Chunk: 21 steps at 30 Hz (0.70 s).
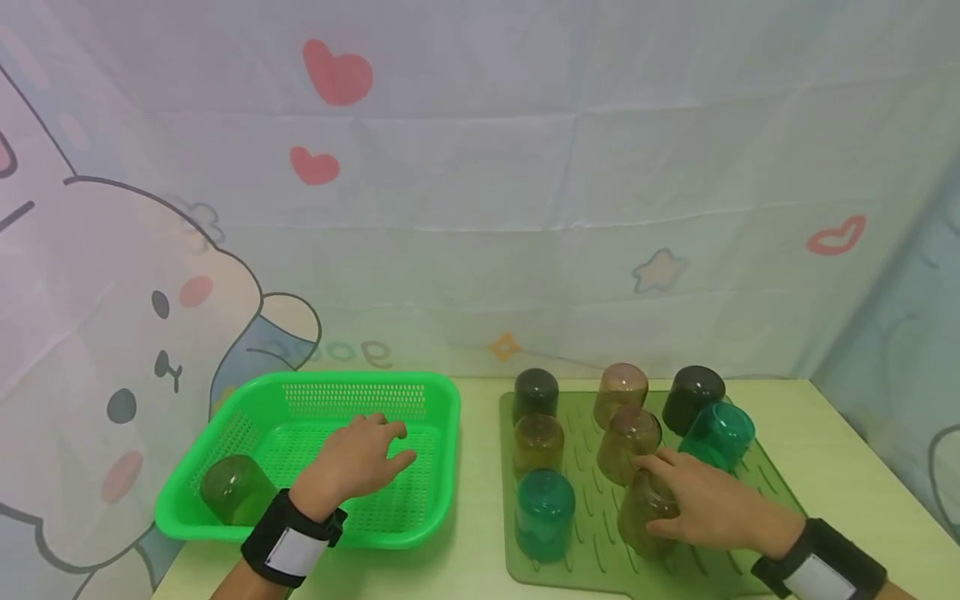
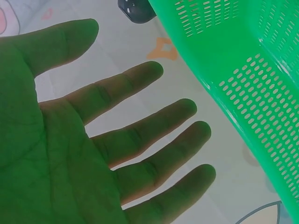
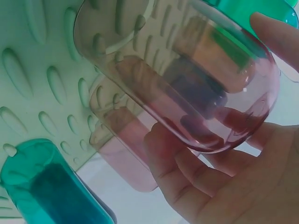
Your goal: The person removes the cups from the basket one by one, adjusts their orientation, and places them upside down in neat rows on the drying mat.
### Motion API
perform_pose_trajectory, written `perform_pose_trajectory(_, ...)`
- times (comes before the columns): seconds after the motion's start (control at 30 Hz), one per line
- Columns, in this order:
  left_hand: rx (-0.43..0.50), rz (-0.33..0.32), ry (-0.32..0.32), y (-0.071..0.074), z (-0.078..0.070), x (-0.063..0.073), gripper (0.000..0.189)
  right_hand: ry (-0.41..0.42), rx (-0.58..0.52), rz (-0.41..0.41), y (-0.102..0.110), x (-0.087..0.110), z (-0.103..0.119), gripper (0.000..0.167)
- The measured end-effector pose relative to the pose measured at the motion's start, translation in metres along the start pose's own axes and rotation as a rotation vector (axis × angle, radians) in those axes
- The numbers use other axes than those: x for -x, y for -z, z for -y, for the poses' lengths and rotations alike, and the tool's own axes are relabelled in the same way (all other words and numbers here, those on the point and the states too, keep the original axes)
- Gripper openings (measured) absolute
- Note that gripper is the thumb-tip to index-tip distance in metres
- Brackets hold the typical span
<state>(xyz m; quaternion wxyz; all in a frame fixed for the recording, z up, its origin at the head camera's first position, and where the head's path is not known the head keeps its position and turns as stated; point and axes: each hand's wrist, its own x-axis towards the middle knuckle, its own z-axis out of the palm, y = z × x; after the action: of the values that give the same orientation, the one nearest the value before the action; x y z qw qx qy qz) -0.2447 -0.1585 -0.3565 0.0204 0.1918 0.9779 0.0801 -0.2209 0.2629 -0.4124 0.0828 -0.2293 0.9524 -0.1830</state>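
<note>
My right hand (image 1: 708, 500) grips a clear pinkish-brown tumbler (image 1: 645, 517) standing upside down at the front of the green drying mat (image 1: 592, 550). In the right wrist view the thumb lies on one side of this tumbler (image 3: 187, 84) and the fingers on the other, around its closed end. Another pinkish tumbler (image 1: 628, 446) stands right behind it, and a teal tumbler (image 1: 545, 512) is to its left. Over the bright green basket (image 1: 442, 500) hovers my left hand (image 1: 356, 462), fingers spread and nothing in it. A greenish tumbler (image 1: 236, 492) sits at the basket's left end.
More tumblers stand on the mat: a dark one (image 1: 536, 393) and an amber one (image 1: 538, 443) at left, a pink one (image 1: 621, 392) behind, a dark one (image 1: 693, 400) and a tilted teal one (image 1: 720, 433) at right. A printed cloth (image 1: 480, 208) hangs behind the table.
</note>
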Motion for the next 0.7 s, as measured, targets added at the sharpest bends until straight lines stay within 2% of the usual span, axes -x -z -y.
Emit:
perform_pose_trajectory(0.23,-0.005,-0.016,-0.015,0.002,0.000,-0.001,0.032,0.012,0.033,-0.059,0.006,0.006,0.000,0.077)
perform_pose_trajectory(0.37,-0.003,0.013,-0.030,0.008,0.003,-0.003,0.028,0.013,0.040,-0.106,0.015,0.012,-0.003,0.073)
perform_pose_trajectory(0.5,0.004,0.057,-0.041,0.013,0.012,-0.007,0.026,-0.007,0.029,-0.144,0.027,0.017,-0.007,0.068)
perform_pose_trajectory(0.7,-0.004,0.103,-0.017,0.017,0.034,-0.011,0.026,-0.058,0.027,-0.217,0.040,0.023,-0.018,0.065)
